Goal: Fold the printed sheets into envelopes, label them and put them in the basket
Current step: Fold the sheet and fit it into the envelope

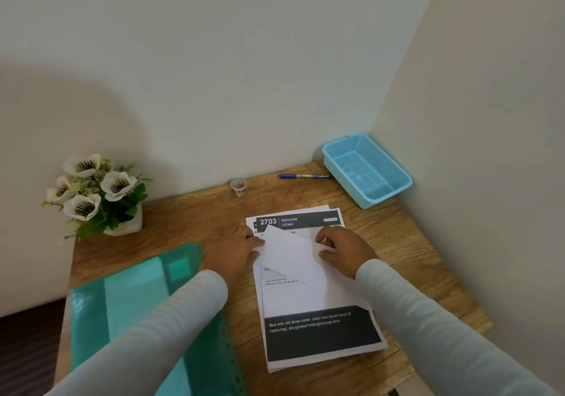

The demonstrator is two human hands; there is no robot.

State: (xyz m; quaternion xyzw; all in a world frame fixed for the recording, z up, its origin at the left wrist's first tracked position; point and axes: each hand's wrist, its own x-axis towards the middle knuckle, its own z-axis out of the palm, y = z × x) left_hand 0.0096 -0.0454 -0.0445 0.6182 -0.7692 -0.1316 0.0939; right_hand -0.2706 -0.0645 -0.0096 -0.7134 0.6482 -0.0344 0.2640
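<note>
One stack of printed sheets (318,334) lies mid-table, its top sheet (293,255) part-folded and pinched by left hand (238,252) at 9 o'clock and right hand (345,249) at 3 o'clock, with one basket (382,157) at 2 o'clock and one pen (302,176) and one tape roll (238,185) near 12 o'clock.

walls (232,68) — pale, meeting in corner | desk (189,218) — wood grain | floor (27,349) dark
</note>
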